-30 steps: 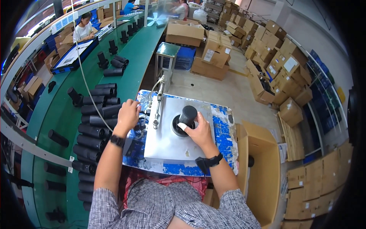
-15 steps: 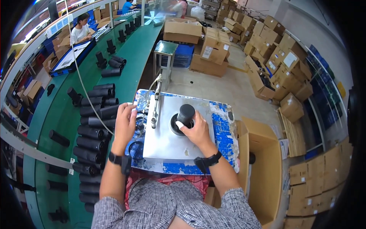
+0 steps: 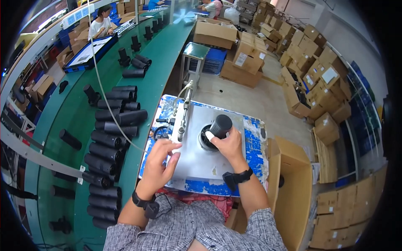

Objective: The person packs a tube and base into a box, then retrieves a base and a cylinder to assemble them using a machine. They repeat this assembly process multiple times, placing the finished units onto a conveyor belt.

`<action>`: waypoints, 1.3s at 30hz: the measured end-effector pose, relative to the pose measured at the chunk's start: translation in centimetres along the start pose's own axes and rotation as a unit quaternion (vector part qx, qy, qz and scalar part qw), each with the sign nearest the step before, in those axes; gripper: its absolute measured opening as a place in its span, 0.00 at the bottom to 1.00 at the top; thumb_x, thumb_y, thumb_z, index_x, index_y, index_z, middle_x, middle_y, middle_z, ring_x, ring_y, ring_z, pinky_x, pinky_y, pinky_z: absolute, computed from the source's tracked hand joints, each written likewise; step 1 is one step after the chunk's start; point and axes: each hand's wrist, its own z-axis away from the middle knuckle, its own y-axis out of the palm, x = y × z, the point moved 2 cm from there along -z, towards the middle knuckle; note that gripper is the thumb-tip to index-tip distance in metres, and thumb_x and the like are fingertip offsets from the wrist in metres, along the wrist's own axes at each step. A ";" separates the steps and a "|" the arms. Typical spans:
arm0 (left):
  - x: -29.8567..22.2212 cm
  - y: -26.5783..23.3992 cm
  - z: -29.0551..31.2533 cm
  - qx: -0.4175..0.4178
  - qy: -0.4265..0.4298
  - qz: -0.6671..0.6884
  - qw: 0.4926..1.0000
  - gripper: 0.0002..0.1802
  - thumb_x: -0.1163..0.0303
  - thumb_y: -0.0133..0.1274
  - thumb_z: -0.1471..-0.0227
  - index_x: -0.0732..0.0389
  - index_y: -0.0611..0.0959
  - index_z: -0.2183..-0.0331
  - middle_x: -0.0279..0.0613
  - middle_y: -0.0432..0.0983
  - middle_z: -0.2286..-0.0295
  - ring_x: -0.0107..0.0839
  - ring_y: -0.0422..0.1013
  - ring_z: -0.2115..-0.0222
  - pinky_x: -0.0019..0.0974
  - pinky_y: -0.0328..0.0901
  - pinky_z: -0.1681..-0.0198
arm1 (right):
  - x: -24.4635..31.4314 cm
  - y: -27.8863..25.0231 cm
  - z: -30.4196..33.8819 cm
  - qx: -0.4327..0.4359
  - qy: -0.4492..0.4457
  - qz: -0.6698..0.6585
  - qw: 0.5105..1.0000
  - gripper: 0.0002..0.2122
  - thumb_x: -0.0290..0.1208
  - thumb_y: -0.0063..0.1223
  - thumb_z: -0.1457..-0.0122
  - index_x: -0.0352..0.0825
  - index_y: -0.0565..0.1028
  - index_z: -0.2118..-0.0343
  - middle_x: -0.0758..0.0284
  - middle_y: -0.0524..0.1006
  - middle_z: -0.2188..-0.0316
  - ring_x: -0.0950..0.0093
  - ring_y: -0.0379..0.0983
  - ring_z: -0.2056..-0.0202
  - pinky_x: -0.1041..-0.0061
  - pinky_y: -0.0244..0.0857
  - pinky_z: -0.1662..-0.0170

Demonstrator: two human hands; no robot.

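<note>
My right hand grips a black ribbed cylinder that leans over a dark round fixture on a silver metal plate. The thumb, with a white cover on its tip, presses near the cylinder's base. My left hand hovers over the plate's left edge with fingers apart and nothing in it. Just beyond its fingertips stands a metal clamp cylinder with a rod, fed by a thin hose. What sits inside the fixture is mostly hidden by the cylinder and the thumb.
Several black cylinders lie in rows on the green bench at left. An open cardboard box stands at my right. Ahead are a metal stool, more cartons and a spinning fan. A person sits across the bench.
My left hand has moved right and nearer me, from beside the clamp to over the plate's edge. My right hand still holds the black cylinder, which tilts more to the right. The whole view has shifted.
</note>
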 end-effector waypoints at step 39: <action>5.4 -24.3 -6.3 -0.197 0.107 -0.489 0.843 0.41 0.69 0.78 0.62 0.60 0.78 0.46 0.50 0.75 0.55 0.53 0.72 0.54 0.53 0.66 0.49 | -1.2 2.3 10.9 -0.025 -0.110 0.014 0.994 0.13 0.20 0.70 0.47 0.32 0.81 0.59 0.56 0.79 0.54 0.55 0.78 0.58 0.60 0.74 0.53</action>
